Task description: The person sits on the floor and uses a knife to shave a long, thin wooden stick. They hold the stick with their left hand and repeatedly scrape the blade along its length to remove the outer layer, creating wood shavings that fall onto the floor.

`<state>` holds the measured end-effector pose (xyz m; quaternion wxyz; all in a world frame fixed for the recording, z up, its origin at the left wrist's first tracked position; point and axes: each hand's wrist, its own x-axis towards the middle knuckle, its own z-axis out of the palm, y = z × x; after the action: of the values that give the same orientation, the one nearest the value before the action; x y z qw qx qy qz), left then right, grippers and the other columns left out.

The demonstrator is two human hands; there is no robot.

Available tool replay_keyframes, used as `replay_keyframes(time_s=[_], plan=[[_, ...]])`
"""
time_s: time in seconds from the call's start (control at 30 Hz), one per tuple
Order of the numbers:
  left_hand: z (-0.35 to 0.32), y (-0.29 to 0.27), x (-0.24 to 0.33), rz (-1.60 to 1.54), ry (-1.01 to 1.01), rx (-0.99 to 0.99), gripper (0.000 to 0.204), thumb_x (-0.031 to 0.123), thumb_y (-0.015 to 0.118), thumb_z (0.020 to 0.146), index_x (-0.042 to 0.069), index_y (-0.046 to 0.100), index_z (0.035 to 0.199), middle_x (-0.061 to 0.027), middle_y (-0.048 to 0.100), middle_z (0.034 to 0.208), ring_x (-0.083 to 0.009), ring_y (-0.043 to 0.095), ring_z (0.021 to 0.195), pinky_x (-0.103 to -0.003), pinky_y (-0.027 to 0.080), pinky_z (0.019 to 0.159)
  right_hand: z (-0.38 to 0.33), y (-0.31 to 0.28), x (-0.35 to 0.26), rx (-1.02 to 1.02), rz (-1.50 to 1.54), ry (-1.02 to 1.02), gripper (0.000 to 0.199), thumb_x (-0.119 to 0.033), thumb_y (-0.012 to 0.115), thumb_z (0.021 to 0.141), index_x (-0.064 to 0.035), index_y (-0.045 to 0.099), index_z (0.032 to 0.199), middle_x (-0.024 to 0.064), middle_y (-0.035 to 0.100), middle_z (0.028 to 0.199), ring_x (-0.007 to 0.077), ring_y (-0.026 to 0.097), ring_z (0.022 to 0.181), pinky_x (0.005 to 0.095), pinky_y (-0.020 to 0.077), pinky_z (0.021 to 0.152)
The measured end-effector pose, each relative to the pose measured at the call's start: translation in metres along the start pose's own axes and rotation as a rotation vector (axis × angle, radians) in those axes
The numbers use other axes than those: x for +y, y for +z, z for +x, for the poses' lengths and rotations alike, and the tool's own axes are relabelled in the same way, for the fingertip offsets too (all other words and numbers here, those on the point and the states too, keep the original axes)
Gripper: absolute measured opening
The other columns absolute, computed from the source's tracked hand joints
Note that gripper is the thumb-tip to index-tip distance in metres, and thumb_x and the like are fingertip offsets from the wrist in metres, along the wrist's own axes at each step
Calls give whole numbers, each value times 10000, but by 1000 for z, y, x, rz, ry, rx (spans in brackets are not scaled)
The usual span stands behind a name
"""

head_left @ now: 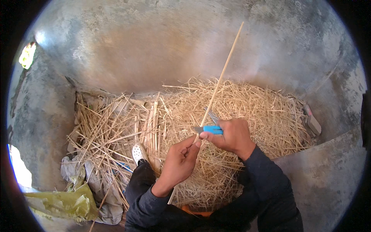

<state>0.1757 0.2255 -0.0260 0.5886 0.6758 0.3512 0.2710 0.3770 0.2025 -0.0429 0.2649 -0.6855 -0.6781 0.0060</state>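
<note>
A long, thin pale strip, bamboo-like (228, 62), slants from the lower middle up toward the far wall. My left hand (179, 162) pinches it near its lower part between thumb and fingers. My right hand (234, 137) is closed around a blue-handled box cutter (212, 130). Its short blade (198, 129) lies against the strip just above my left fingertips. Beside the right hand, a grey metal piece (211, 115) shows behind the strip; its full shape is hidden.
A thick heap of pale shavings (255, 112) covers the floor ahead. Loose strips (104, 131) lie at left, near my white clog (139, 153). A yellow-green sack (63, 203) and grey cloth (110, 205) are at lower left. A block-like object (313, 123) rests by the right wall.
</note>
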Motion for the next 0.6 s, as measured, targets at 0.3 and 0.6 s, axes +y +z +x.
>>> replay_keyframes(time_s=[0.3,0.6], plan=[[-6,-10,5,44,-20,-4,239,157,505,981,-5,629,1105,75,365,612,-11,306,558,-221,253,476,7,5,10,-3,37,65,779,-793,444,771,-67,604,539,84,478,409,253,531,380,379,411,400],[-9,-9,8,78,5,-5,249,172,502,985,-2,636,1102,79,347,598,-7,290,544,-222,238,469,5,6,11,-20,48,109,755,-760,483,770,-50,611,548,102,487,420,273,539,395,394,420,422]])
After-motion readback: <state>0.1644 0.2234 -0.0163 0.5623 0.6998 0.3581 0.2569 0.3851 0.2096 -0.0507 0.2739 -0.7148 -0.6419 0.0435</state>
